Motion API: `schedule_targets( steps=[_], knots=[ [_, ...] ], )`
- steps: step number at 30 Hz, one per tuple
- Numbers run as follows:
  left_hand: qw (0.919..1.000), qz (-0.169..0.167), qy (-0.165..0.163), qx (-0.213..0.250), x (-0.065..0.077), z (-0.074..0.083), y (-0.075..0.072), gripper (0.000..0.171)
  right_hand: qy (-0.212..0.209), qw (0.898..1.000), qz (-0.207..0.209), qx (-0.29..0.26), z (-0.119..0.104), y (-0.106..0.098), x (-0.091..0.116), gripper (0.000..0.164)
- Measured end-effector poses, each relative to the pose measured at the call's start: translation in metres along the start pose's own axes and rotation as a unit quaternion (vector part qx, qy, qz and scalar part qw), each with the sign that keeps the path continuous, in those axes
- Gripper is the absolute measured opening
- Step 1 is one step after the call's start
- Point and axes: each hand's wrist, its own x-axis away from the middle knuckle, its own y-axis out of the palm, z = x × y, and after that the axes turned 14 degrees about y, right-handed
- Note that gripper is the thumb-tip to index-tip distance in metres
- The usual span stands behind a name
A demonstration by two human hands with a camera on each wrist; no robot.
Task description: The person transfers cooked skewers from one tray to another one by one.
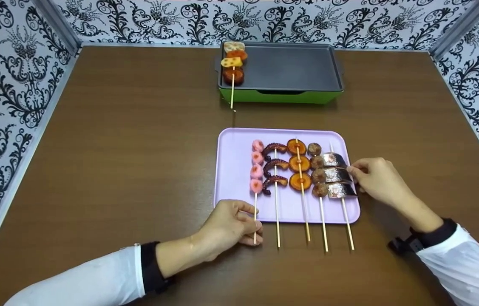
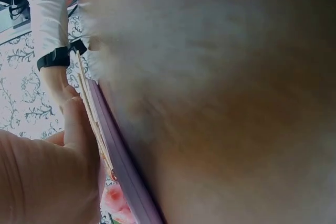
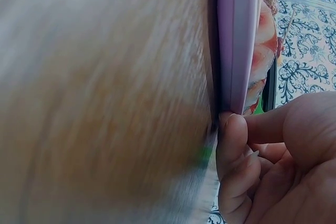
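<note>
A lilac tray (image 1: 235, 170) lies on the table with several skewers side by side, their sticks jutting over its near edge. My left hand (image 1: 235, 223) pinches the stick of the leftmost skewer, which carries pink balls (image 1: 256, 171). To its right are a skewer of octopus tentacles (image 1: 279, 165), one of round orange-brown slices (image 1: 299, 164), one of brown meatballs (image 1: 317, 163) and one of silver-skinned fish pieces (image 1: 337, 175). My right hand (image 1: 377, 178) holds the tray's right rim beside the fish; in the right wrist view thumb and forefinger pinch that rim (image 3: 236, 40).
Behind the tray stands a green grill (image 1: 282, 97) with a dark grey plate (image 1: 290, 66). Another skewer of mixed pieces (image 1: 232, 63) lies along the plate's left side, its stick over the front. Patterned panels (image 1: 243, 21) border the brown wooden table (image 1: 137, 127).
</note>
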Motion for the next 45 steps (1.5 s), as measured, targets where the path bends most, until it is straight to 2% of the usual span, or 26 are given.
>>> schedule_targets(
  steps=[7,13,22,32,37,41,43,45],
  knots=[
    [0.999,-0.011,0.001,-0.044,0.0,-0.002,-0.002,0.037,0.002,1.0,-0.002,-0.003,0.0,0.0,0.0,0.024],
    [0.9988,-0.006,0.009,-0.048,-0.004,-0.003,-0.001,0.042,0.002,1.0,0.001,-0.003,0.001,-0.001,0.001,0.024],
    [0.998,-0.01,0.004,-0.063,-0.005,-0.003,0.001,0.056,0.0,1.0,0.006,0.0,0.001,0.0,0.002,0.024],
    [0.9974,-0.014,0.003,-0.071,-0.002,-0.003,0.0,0.058,-0.002,1.0,0.004,-0.001,0.001,0.001,0.002,0.025],
    [0.9959,-0.026,0.001,-0.086,0.001,0.0,-0.004,0.057,-0.004,1.0,0.004,-0.001,0.0,0.001,0.002,0.023],
    [0.9881,-0.039,0.02,-0.148,0.002,0.007,-0.008,0.052,-0.006,1.0,0.004,-0.002,0.0,0.001,0.002,0.023],
    [0.9788,-0.043,0.045,-0.195,0.002,0.011,-0.011,0.046,-0.007,1.0,0.005,-0.002,0.0,0.0,0.002,0.022],
    [0.9643,-0.044,0.083,-0.248,0.002,0.016,-0.012,0.039,-0.007,1.0,0.007,-0.002,-0.001,0.0,0.002,0.022]
  ],
)
